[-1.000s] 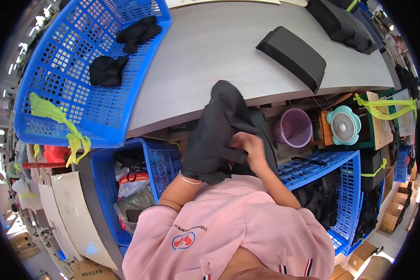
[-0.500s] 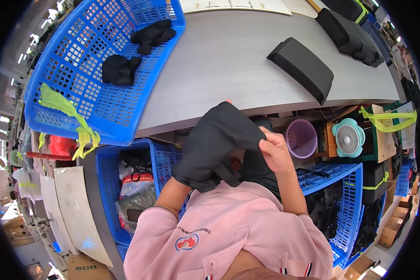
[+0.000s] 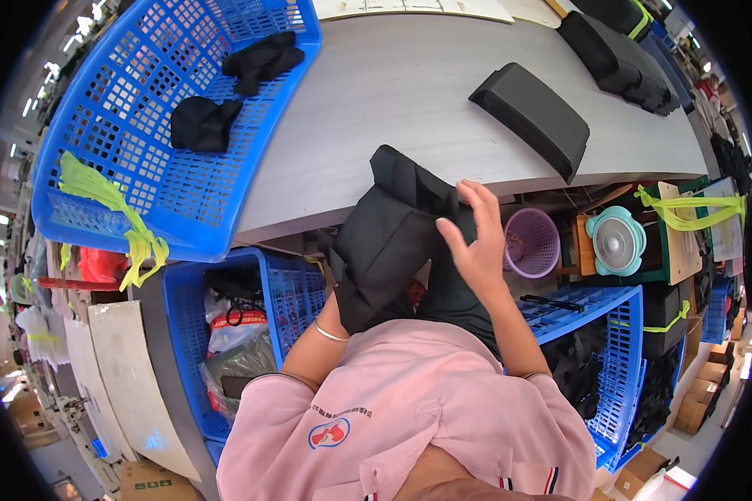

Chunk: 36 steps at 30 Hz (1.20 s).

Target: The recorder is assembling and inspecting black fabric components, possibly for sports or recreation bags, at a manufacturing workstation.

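Note:
A black fabric sleeve-like cover (image 3: pixel 384 238) hangs over my left hand, in front of my lap at the table's near edge. Only my left forearm (image 3: pixel 313 346), with a bracelet at the wrist, comes out below the cloth; the fingers are hidden inside or behind it. My right hand (image 3: pixel 479 242) is beside the cover's right edge, thumb and fingers apart, gripping nothing. Whether its fingertips touch the cloth I cannot tell. The cover's upper end stands up folded, over the table edge.
A blue basket (image 3: pixel 251 188) with black fabric pieces (image 3: pixel 205 125) stands on the grey table (image 3: pixel 376 92) at left. Black padded blocks (image 3: pixel 535 121) lie at right. Below are a purple bin (image 3: pixel 532 242), a teal fan (image 3: pixel 617 240) and blue crates (image 3: pixel 631 376).
My right hand has let go of the cover's edge and spread its fingers. The cover has turned, and its upper end now sticks up higher over the table edge.

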Available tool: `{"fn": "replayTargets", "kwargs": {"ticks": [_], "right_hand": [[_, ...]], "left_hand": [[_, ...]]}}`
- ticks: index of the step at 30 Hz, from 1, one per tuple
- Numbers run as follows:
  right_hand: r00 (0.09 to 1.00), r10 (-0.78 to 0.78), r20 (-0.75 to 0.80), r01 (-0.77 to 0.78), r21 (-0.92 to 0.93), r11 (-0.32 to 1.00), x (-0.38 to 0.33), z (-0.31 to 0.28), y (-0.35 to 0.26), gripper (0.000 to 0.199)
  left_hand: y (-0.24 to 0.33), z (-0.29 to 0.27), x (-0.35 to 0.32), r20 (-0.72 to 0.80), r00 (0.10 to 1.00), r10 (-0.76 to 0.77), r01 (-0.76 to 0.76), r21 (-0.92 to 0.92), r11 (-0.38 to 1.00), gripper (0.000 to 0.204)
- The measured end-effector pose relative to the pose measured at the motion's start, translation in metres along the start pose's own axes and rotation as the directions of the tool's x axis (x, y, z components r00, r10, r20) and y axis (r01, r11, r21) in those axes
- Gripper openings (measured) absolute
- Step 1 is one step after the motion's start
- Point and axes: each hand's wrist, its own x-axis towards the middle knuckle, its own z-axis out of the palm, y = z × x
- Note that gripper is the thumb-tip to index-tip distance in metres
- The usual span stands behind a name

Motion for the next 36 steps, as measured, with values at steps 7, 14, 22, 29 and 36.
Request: {"fn": "replayTargets", "kwargs": {"ticks": [7,14,22,29,36], "right_hand": [[0.983,0.072,0.168,-0.094,0.127,0.988,0.008,0.003,0.008,0.024],[0.863,-0.046,0.504,-0.267,0.53,0.805,0.022,-0.035,0.011,0.015],[0.96,0.073,0.27,-0.144,0.252,0.957,0.125,0.006,0.073,0.018],[0.977,0.174,-0.125,-0.158,0.125,0.979,0.094,0.021,0.1,0.03],[0.774,0.49,0.4,-0.624,0.61,0.488,0.024,0.047,0.075,0.03]], "left_hand": [[-0.031,0.02,-0.012,0.035,0.996,0.088,-0.09,0.09,0.992,0.042],[-0.079,-0.015,0.005,0.096,0.985,-0.144,0.159,-0.17,0.973,0.046],[-0.08,-0.02,0.034,0.221,0.629,-0.745,0.647,-0.681,0.345,0.053],[-0.033,0.0,0.013,0.005,0.86,-0.51,0.378,-0.679,0.63,0.035],[-0.065,-0.017,0.079,-0.428,0.749,-0.505,0.265,-0.505,0.821,0.032]]}}
